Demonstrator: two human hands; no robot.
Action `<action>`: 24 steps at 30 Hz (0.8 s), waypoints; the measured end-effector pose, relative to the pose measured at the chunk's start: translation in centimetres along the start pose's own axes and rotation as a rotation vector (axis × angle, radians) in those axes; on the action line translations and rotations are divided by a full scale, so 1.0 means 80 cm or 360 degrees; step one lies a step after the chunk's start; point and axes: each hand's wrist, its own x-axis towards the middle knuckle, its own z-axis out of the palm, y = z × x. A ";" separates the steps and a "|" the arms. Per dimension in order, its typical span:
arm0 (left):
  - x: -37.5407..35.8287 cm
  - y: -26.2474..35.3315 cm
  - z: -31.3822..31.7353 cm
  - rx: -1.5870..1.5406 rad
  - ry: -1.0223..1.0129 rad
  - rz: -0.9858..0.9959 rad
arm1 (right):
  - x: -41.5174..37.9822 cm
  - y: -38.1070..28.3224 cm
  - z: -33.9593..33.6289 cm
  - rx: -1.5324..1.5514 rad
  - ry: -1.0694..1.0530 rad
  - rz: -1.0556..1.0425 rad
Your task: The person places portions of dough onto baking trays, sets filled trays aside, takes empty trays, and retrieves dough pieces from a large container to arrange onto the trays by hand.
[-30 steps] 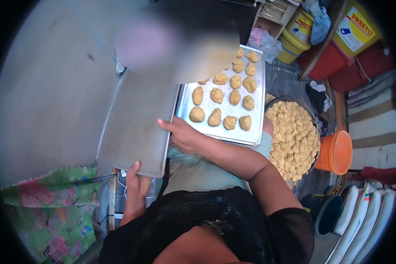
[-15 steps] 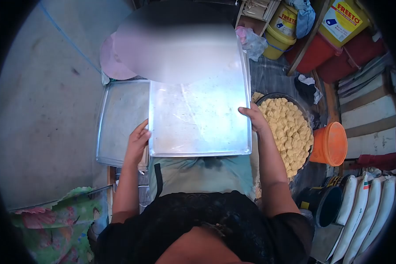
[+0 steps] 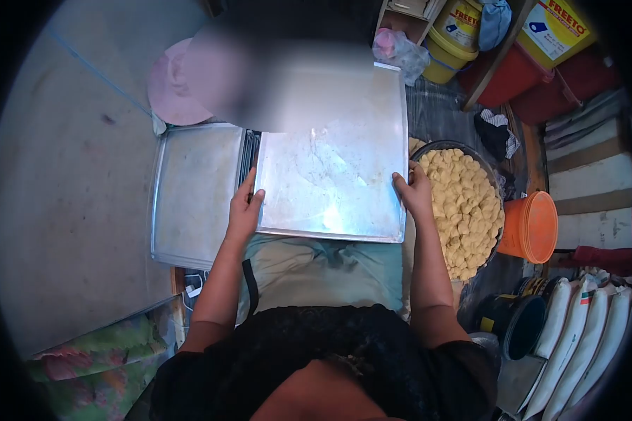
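Observation:
A flat metal baking tray (image 3: 330,182) lies in front of me, its near edge above my lap. My left hand (image 3: 245,209) grips its left edge, thumb on top. On the opposite edge my right hand (image 3: 413,191) is closed in the same way, thumb over the rim. The tray's far part is blurred out. More baking trays (image 3: 195,193) are stacked just left of my left hand. A wide round basin of yellowish dough pieces (image 3: 463,210) stands right beside my right hand.
An orange bucket (image 3: 530,226) stands right of the basin. Yellow tubs (image 3: 451,56) and red containers (image 3: 495,81) are at the back right. Dark buckets (image 3: 516,326) and white sacks (image 3: 584,337) stand at the lower right. A pink round object (image 3: 179,83) is behind the stacked trays.
The tray has shifted slightly right and away from me, with both hands on it. My left hand's thumb now lies over the tray's edge. A dark gap shows beside the stack.

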 end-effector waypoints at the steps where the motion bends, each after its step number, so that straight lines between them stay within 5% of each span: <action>1: 0.000 0.004 0.000 0.0042 0.0004 0.0003 | -0.002 -0.024 -0.004 -0.0270 0.0014 -0.0012; 3: 0.002 0.006 0.003 0.0066 0.0009 -0.0003 | 0.016 -0.053 -0.007 -0.0958 0.0360 -0.0771; 9: 0.012 -0.028 -0.011 0.0441 -0.0048 0.0217 | 0.063 -0.223 0.049 -0.0735 0.0951 -0.1549; 10: 0.014 -0.020 -0.004 0.0427 -0.0033 0.0188 | 0.092 -0.185 0.104 -0.0710 0.0660 -0.1409; 11: 0.011 -0.002 0.002 0.0424 -0.0026 0.0134 | 0.125 -0.103 0.165 -0.1540 -0.0244 -0.0961; 16: 0.009 0.003 0.001 0.0461 -0.0023 0.0156 | 0.125 -0.071 0.182 -0.1408 -0.0085 -0.0992; 19: 0.020 0.039 0.032 0.1813 0.0076 0.0548 | 0.120 -0.073 0.178 -0.1396 -0.0087 -0.0955; 22: 0.025 0.078 0.107 0.1742 -0.0729 0.0735 | 0.127 -0.065 0.181 -0.1365 -0.0070 -0.0997; 24: 0.047 0.061 0.096 0.1944 -0.0706 0.0697 | 0.126 -0.065 0.180 -0.1324 -0.0093 -0.0986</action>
